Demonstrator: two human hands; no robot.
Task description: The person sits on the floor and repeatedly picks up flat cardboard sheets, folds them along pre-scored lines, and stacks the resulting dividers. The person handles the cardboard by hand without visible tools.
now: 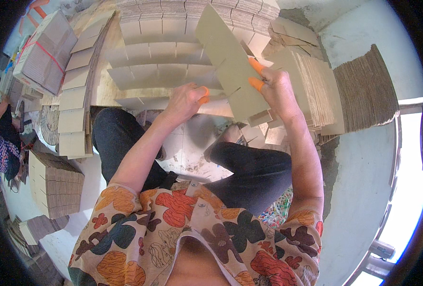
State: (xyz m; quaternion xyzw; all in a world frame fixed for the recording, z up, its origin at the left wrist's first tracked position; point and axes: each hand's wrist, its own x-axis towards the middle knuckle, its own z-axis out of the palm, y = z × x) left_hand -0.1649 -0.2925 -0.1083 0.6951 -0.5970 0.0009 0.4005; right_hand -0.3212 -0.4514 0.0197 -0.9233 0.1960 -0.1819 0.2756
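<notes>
The right hand [279, 90] pinches a tilted, long tan slotted cardboard strip [226, 71], centre; the left hand [184, 102] curls nearby, contents unclear. Far, upright tan cardboard rows [166, 74] look set; right, a tan cardboard stack [323, 88] seems unused.

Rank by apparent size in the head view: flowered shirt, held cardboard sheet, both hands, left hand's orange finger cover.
1. Flowered shirt
2. Held cardboard sheet
3. Left hand and right hand: too alike to rank
4. Orange finger cover
</notes>
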